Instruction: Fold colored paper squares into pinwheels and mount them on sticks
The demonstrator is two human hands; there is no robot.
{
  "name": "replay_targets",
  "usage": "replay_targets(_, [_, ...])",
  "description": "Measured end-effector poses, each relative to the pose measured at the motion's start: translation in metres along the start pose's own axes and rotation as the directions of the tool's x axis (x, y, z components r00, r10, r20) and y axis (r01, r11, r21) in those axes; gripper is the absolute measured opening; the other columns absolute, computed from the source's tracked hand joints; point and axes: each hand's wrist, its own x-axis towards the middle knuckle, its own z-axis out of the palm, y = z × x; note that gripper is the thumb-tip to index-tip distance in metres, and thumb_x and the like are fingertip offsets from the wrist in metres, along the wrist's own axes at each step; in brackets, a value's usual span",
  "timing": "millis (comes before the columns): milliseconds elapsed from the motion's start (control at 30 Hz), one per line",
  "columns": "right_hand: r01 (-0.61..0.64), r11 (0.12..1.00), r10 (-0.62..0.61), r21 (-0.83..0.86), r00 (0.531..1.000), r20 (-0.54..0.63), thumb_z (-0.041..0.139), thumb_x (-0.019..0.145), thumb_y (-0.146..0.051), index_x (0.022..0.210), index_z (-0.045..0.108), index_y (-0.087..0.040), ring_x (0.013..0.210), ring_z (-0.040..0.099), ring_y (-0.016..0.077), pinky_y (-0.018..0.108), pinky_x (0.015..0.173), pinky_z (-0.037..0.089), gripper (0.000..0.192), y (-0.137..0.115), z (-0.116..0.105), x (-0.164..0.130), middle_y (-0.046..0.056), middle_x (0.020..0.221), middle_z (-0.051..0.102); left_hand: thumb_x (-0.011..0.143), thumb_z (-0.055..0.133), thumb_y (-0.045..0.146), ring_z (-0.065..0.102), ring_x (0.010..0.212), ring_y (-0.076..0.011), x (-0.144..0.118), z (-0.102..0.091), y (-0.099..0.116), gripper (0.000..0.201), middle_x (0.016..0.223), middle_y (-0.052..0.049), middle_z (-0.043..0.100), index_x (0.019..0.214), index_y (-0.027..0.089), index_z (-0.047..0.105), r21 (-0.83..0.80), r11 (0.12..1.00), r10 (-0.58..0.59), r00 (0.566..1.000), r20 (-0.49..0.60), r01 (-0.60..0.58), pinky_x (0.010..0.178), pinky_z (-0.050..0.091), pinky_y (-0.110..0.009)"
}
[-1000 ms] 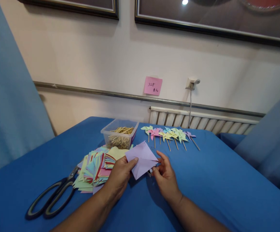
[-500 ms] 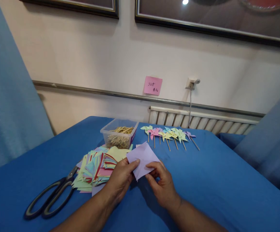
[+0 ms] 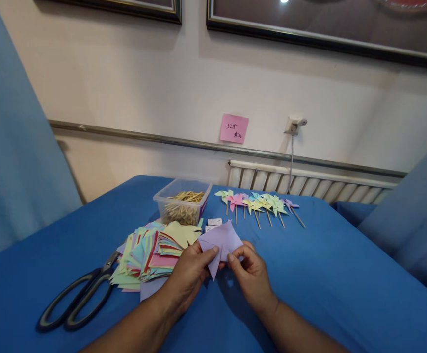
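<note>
The fingers of both hands pinch a purple paper above the blue worktop. The left hand and right hand sit close together. The paper looks folded, maybe. A stack of colored papers lies just beside the left hand.

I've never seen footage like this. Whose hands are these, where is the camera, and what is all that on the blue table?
There is no machine here. A person wears a camera on the head, looking forward and down at their own bare hands. The left hand and right hand together pinch a lilac paper square, partly folded. On the blue table lie a pile of coloured paper squares, black-handled scissors, a clear tub of wooden sticks and a row of small paper pinwheels on sticks. A pink note is stuck to the wall behind.
</note>
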Motion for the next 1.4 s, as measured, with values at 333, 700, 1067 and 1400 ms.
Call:
replay_targets(333, [-0.018,1.000,0.017,-0.022,1.000,-0.014,0.056,0.080,-0.028,0.065,0.056,-0.017,0.059,0.047,0.0108,0.021,0.053,0.038,0.019,0.0004,-0.0003,0.0021,-0.001,0.070,0.049,0.062,0.075,0.027,0.064,0.073,-0.0177,-0.0034,0.0039,0.0019,0.035,0.083,-0.007,0.072,0.095,0.016,0.068,0.017,0.999,-0.033,0.999,-0.005,0.033,0.070,0.049,-0.028])
replay_targets(700, [-0.026,0.999,0.026,-0.035,1.000,-0.006,0.056,0.079,-0.026,0.064,0.055,-0.017,0.056,0.045,0.0094,0.020,0.051,0.035,0.018,-0.0018,-0.0010,0.0020,-0.002,0.067,0.047,0.059,0.076,0.020,0.061,0.067,-0.0149,-0.0017,0.0027,-0.0008,0.031,0.074,-0.004,0.069,0.088,0.014,0.069,0.041,0.999,-0.024,1.000,0.004,0.024,0.069,0.048,-0.027])
replay_targets(1067, [-0.050,0.999,0.050,-0.017,0.999,-0.001,0.057,0.079,-0.028,0.064,0.056,-0.017,0.053,0.044,0.0091,0.019,0.049,0.035,0.019,0.0000,0.0003,0.0018,-0.002,0.064,0.049,0.057,0.077,0.018,0.060,0.060,-0.0124,0.0007,0.0025,-0.0032,0.021,0.066,-0.001,0.067,0.075,0.013,0.068,0.063,0.998,-0.018,0.999,-0.038,0.021,0.061,0.046,-0.023])
replay_targets(1400, [-0.073,0.997,0.073,0.020,0.997,0.006,0.058,0.079,-0.031,0.063,0.057,-0.016,0.053,0.045,0.0094,0.020,0.050,0.037,0.021,0.0001,0.0021,0.0008,-0.001,0.064,0.052,0.058,0.076,0.023,0.055,0.052,-0.0106,0.0034,-0.0007,-0.0040,0.026,0.061,-0.001,0.066,0.080,0.013,0.068,0.135,0.991,0.005,0.999,-0.050,0.002,0.052,0.041,-0.020])
